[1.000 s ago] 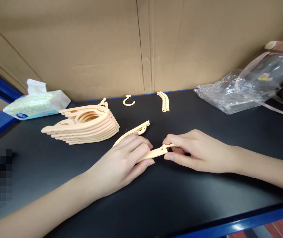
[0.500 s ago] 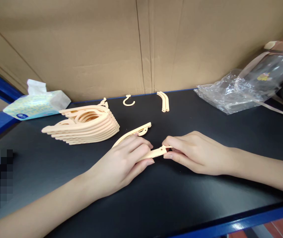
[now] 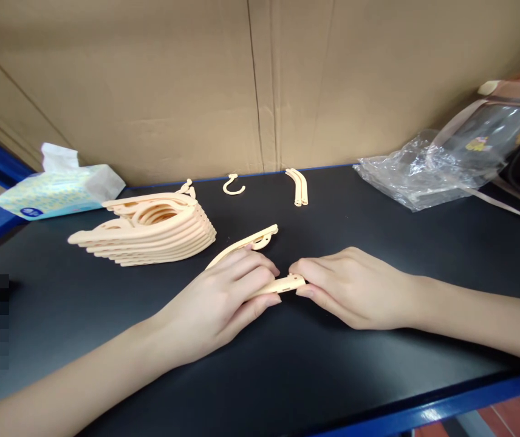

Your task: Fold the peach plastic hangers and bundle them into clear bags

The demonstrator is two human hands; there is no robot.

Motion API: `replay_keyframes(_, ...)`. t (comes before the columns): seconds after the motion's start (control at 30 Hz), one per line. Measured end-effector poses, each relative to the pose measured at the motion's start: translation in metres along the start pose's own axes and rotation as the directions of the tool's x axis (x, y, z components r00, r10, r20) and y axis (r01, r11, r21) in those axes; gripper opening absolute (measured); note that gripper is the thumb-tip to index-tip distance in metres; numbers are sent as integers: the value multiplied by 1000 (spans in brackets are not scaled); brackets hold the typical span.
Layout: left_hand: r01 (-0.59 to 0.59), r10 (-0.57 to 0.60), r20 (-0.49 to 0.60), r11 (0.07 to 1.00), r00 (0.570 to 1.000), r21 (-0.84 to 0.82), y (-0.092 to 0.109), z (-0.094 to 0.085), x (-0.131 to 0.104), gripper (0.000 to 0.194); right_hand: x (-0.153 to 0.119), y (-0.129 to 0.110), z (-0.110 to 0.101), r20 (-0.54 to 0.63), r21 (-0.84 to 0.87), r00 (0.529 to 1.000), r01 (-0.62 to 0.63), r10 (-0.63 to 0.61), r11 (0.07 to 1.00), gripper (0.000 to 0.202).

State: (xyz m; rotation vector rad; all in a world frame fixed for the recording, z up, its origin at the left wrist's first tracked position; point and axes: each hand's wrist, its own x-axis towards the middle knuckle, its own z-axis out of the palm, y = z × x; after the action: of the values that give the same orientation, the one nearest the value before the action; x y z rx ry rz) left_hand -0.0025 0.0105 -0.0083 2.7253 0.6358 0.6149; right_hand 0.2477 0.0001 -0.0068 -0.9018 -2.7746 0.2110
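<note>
A cream plastic hanger piece [image 3: 282,285] lies across the middle, with my left hand [image 3: 228,297] wrapped round it. Its other curved arm [image 3: 264,233] sticks out beyond my left fingers. My right hand [image 3: 355,288] pinches the right end of the piece between thumb and fingers; whatever small part is in that pinch is hidden. Left of my hands is a stack of several cream hangers [image 3: 150,230]. Behind them lie a loose cream hook [image 3: 233,185] and two thin curved strips [image 3: 299,187].
A tissue pack [image 3: 59,189] stands at the back left. At the back right are a crumpled clear plastic bag [image 3: 406,176] and a transparent bag with a strap [image 3: 478,139]. A cardboard wall [image 3: 173,91] closes off the back of the black table [image 3: 333,376].
My right hand has moved slightly left and down, closer over the end of the piece. The thin part that showed at my right fingertips is now out of sight. The view has shifted slightly.
</note>
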Motion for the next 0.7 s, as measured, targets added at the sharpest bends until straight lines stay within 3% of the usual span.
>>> replay_keyframes(0.37,49,-49,9,998,999,32,-2,-1,1,17,1,4,-2,-63,138,987,-137,146,981,25)
replay_keyframes(0.7,65,-65,9,997,998,37,-3,3,-1,16,3,5,-2,-61,189,988,-125,139,974,22)
